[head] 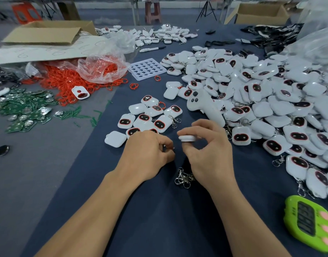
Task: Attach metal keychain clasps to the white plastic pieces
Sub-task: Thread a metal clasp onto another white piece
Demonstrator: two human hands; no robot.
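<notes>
Head view: white piece [187, 138] edge-on, raised above desk [159, 210], just right of left-hand knuckles. Right hand [209, 154] curled, thumb and fingertips pinching white piece. Left hand [146, 154] curled, fingertips pinching small metal clasp [170, 147], mostly hidden; contact with white piece unclear. Loose clasps [183, 178] lie on desk between wrists, partly under right hand. Small cluster [150, 115] of white pieces beyond left hand; large heap [270, 89] at right. Pen marks on cardboard sheet [48, 51] unreadable; green timer [307, 223] display blurred.
</notes>
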